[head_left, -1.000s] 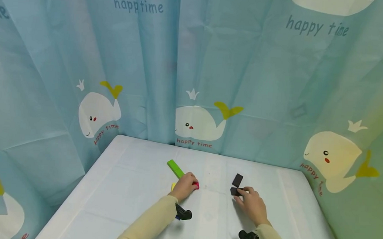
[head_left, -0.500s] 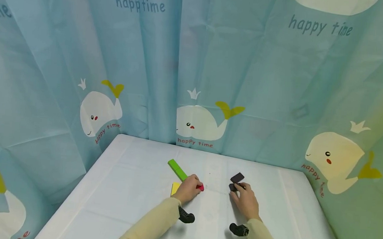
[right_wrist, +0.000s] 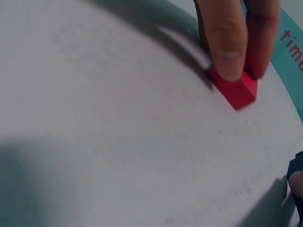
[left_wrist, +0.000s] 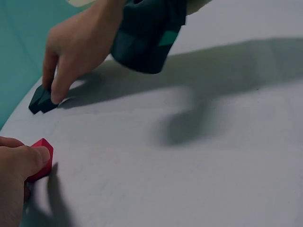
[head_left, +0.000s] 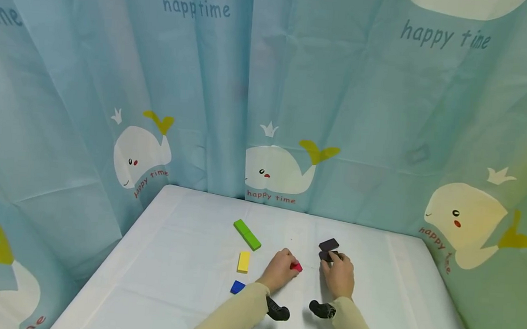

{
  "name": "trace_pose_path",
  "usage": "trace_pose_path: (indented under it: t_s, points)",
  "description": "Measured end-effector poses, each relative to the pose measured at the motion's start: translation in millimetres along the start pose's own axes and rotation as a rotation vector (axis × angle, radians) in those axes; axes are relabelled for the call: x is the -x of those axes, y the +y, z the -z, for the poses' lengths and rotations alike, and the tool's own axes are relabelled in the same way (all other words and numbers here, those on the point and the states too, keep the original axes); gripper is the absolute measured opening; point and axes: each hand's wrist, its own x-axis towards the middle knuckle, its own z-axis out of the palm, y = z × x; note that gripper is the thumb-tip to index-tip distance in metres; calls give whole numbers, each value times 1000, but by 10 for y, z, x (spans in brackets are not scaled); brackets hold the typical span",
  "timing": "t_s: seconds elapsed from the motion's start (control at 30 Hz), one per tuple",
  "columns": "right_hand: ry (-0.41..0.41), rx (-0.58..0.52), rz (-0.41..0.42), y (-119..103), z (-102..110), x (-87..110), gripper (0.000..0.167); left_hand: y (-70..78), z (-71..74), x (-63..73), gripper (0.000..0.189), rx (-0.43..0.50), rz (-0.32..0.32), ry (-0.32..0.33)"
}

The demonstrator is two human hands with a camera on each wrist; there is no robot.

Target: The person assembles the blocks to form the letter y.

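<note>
My left hand [head_left: 280, 270] pinches a small red block [head_left: 297, 267] between thumb and fingers, near the table's middle. In the right wrist view that red block [right_wrist: 239, 94] shows a flat end pointing out past the fingertips. To its right, my right hand [head_left: 340, 278] grips a black block [head_left: 324, 256] with thumb and fingers. A second black block [head_left: 329, 244] lies just behind it, touching or nearly so. In the left wrist view the black piece [left_wrist: 40, 100] sits on the table under the right fingers, which partly hide it.
Left of my hands lie a long green piece [head_left: 247, 234], a yellow block [head_left: 243, 262] and a blue block [head_left: 237, 287], partly behind the left sleeve. The white table [head_left: 169, 260] meets a blue whale-print curtain [head_left: 212, 105] at the back and sides.
My left hand has carried the red block to the right, uncovering the yellow and blue blocks. The right hand has shifted slightly, and the rear black block has turned.
</note>
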Motion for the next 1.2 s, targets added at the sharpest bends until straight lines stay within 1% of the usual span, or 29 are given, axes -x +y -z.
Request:
trace_pose_path:
  t_s: [0.13,0.27,0.33,0.4,0.5,0.57,0.67,0.8,0.9,1.0,1.1,1.2]
  points:
    - [-23,12,-29,26,18,-2,47,58,-76,11,16,-14,-57,23]
    - [-58,18,-51,28,18,-1,54,88,-111,21,16,-5,-68,37]
    - [-44,18,-48,26,6,1,55,98,-124,21,17,-8,-84,30]
    - [-6,22,-31,28,-8,0,53,111,-135,21,19,-6,-110,15]
    - [55,30,-2,43,-32,-12,48,135,-140,25,19,14,-155,-2]
    - [73,30,18,45,-35,-22,45,148,-136,30,19,34,-167,-11]
    - [55,22,40,38,-17,-37,41,152,-138,32,17,40,-168,-7]
    - [18,-8,69,38,41,-34,40,143,-157,22,18,40,-161,24]
    - [-5,-23,108,73,76,-13,41,139,-165,16,18,49,-162,43]
    - [-25,-26,154,125,91,20,42,139,-163,19,16,48,-159,41]
    - [-26,-32,172,161,91,53,44,147,-151,28,15,55,-155,34]
    - [-8,-47,173,188,77,73,44,156,-147,30,14,70,-154,39]
